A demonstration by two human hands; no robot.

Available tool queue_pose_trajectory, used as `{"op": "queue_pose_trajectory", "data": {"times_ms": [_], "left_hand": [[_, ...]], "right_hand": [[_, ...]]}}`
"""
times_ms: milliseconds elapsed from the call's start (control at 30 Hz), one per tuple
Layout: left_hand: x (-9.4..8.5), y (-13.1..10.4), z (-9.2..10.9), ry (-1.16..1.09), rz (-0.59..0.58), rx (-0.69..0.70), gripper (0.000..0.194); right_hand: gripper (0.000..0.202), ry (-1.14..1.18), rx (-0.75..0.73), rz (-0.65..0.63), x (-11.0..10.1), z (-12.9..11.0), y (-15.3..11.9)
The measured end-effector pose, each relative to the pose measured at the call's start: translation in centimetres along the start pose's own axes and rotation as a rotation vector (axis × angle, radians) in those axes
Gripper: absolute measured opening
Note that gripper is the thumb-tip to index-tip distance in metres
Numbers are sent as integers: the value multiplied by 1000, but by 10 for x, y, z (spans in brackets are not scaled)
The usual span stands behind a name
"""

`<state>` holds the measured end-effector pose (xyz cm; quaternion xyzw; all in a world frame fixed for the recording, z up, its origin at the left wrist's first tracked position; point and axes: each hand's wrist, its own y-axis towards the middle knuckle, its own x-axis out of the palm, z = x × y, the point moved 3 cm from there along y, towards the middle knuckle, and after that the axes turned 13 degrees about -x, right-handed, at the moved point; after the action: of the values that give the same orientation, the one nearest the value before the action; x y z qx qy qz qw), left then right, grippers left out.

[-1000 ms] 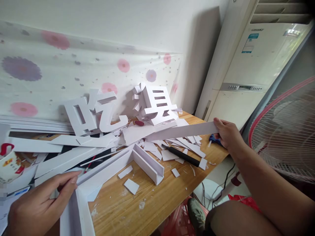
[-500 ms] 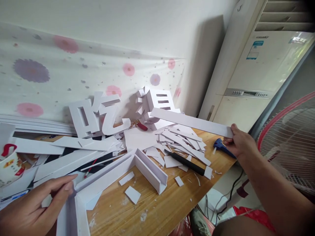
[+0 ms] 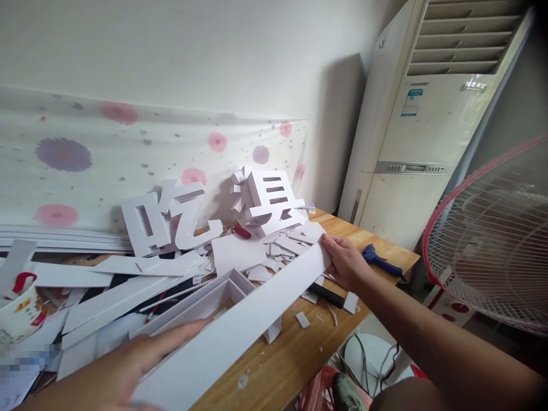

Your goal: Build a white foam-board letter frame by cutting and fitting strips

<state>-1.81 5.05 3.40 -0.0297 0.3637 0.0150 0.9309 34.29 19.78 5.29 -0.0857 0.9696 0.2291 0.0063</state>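
A long white foam board strip (image 3: 248,322) stretches diagonally across the front of the view. My right hand (image 3: 343,261) pinches its far end, with the thumb on top. At the near end my left hand (image 3: 132,361) grips the strip, one finger along its left edge; part of this hand is cut off by the frame. Behind and below the strip lies a white letter frame (image 3: 188,305) with upright walls, largely covered by it. A black-handled tool (image 3: 327,295) shows partly past the strip. To the right of my right hand lies a blue glue gun (image 3: 383,260).
Two white three-dimensional characters (image 3: 192,214), (image 3: 274,197) lean near the wall. White offcuts (image 3: 237,251) cover much of the wooden table (image 3: 265,377). A paper cup (image 3: 21,314) stands at left. A fan (image 3: 488,240) and an air conditioner (image 3: 402,211) stand at right.
My right hand has brought the strip down and left, over the frame. The left hand has left the frame's corner and taken the strip's near end. The view has tilted up slightly.
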Motion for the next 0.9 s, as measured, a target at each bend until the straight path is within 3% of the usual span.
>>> {"op": "queue_pose_trajectory", "data": {"times_ms": [100, 200, 333, 433, 533, 667, 900], "left_hand": [[-6, 14, -22, -50, -98, -160, 66], [-18, 26, -34, -243, -36, -280, 75], [-24, 30, -38, -360, -14, -359, 89], [-26, 34, -39, -364, -9, -369, 90], [-27, 40, -43, -406, -33, -391, 93], [-25, 43, -45, -406, -58, -428, 92], [-20, 34, -21, -341, 49, -347, 82]], "right_hand": [[51, -209, -11, -33, 0, 11, 40], [34, -487, 63, -138, -4, 39, 65], [26, -847, 146, -330, -3, 82, 66], [26, -951, 168, -411, 1, 95, 63], [23, -906, 157, -408, 3, 86, 62], [30, -657, 101, -455, 6, 60, 49], [38, -209, 73, -551, 24, 24, 6]]}}
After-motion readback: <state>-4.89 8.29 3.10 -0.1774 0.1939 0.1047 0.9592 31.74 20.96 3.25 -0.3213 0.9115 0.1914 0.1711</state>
